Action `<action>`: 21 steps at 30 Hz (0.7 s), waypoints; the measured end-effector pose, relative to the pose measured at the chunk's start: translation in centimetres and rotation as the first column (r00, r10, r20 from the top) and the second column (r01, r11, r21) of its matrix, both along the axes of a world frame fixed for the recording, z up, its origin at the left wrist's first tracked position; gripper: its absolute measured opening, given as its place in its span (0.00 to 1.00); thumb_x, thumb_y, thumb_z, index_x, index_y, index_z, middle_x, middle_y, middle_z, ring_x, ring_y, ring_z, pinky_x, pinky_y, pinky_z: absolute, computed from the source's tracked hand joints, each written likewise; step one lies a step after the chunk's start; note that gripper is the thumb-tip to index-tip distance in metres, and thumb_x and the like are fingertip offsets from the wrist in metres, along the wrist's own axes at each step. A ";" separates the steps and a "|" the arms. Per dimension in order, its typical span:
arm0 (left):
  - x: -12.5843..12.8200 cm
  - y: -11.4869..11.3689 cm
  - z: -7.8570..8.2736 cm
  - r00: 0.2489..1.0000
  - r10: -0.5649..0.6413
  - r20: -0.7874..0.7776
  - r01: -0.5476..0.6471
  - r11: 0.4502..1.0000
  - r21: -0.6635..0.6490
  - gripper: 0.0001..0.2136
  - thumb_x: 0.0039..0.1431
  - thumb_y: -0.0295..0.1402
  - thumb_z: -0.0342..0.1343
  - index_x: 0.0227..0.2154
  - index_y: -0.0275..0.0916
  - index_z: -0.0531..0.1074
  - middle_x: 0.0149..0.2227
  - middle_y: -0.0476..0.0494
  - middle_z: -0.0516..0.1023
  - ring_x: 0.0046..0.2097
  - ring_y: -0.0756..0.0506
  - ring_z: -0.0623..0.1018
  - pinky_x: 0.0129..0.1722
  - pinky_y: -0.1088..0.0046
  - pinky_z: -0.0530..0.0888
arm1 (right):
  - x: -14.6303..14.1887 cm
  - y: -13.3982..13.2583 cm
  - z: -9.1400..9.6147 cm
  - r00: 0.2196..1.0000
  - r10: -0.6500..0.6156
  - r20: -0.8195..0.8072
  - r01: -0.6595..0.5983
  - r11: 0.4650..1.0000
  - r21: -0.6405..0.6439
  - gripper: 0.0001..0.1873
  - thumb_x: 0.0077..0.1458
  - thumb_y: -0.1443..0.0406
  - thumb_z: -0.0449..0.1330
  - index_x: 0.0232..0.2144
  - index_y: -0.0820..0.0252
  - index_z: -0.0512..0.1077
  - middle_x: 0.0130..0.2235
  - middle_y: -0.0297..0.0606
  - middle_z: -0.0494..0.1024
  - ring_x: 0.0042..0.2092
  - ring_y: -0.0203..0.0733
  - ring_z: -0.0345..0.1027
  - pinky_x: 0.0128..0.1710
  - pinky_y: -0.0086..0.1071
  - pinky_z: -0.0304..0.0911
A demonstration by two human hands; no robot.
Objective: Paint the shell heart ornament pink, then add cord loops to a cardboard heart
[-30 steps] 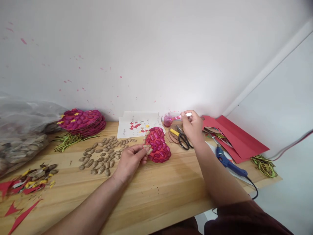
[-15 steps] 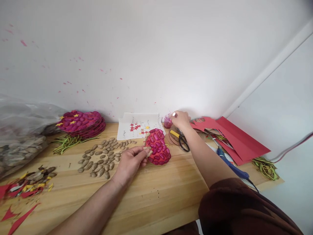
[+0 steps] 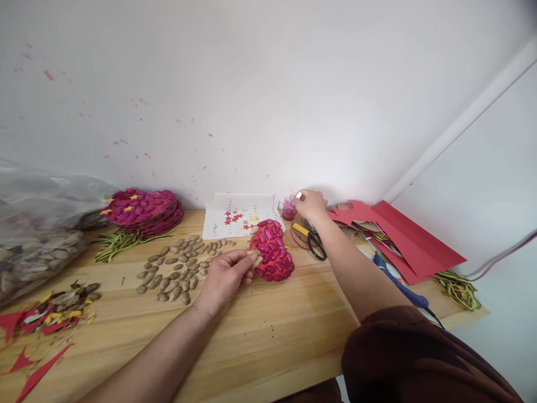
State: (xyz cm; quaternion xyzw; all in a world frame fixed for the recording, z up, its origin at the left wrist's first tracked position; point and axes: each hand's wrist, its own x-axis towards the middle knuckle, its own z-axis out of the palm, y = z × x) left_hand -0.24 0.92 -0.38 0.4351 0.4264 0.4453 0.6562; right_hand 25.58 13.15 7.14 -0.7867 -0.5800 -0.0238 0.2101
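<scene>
On our worktop (image 3: 260,355), our left hand (image 3: 229,274) pinched the peanut-studded piece (image 3: 272,254) by unpainted shells (image 3: 255,258), likely to stay clean, while our right hand (image 3: 310,205) gripped a white stick (image 3: 299,195) beside the cup (image 3: 288,211).

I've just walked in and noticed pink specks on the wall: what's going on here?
The person's left hand pinches a peanut-covered piece, mostly magenta, with bare peanuts along its left edge. The right hand is at the cup of pink liquid, gripping a white-ended stick, its tip hidden. Loose peanuts lie to the left, and a stack of magenta pieces sits farther left.
</scene>
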 end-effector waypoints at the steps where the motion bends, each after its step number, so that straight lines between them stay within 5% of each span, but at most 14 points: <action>1: 0.0 0.0 0.0 1.000 0.000 0.001 0.000 1.000 -0.001 0.19 0.46 0.47 0.73 0.25 0.34 0.79 0.22 0.50 0.72 0.24 0.54 0.67 0.24 0.78 0.63 | 0.1 -0.1 0.1 1.000 -0.003 -0.003 0.003 1.000 0.014 0.14 0.62 0.53 0.58 0.36 0.52 0.80 0.41 0.42 0.84 0.52 0.55 0.70 0.51 0.46 0.60; 15: 0.1 -0.1 0.4 1.000 0.004 0.006 -0.004 0.999 0.036 0.20 0.46 0.49 0.72 0.26 0.35 0.78 0.23 0.49 0.71 0.24 0.52 0.68 0.24 0.77 0.65 | 0.3 -0.9 0.6 0.998 0.024 -0.065 -0.018 0.996 0.086 0.11 0.60 0.56 0.61 0.31 0.54 0.77 0.36 0.41 0.82 0.46 0.52 0.71 0.50 0.45 0.58; 21: 0.1 -0.2 0.5 1.000 0.006 0.017 -0.007 0.999 0.051 0.19 0.48 0.49 0.71 0.27 0.36 0.78 0.24 0.50 0.72 0.25 0.52 0.68 0.25 0.77 0.66 | 0.7 -2.5 1.4 0.987 0.038 -0.154 -0.004 0.976 0.218 0.10 0.61 0.58 0.58 0.34 0.56 0.76 0.34 0.39 0.81 0.42 0.49 0.71 0.49 0.43 0.59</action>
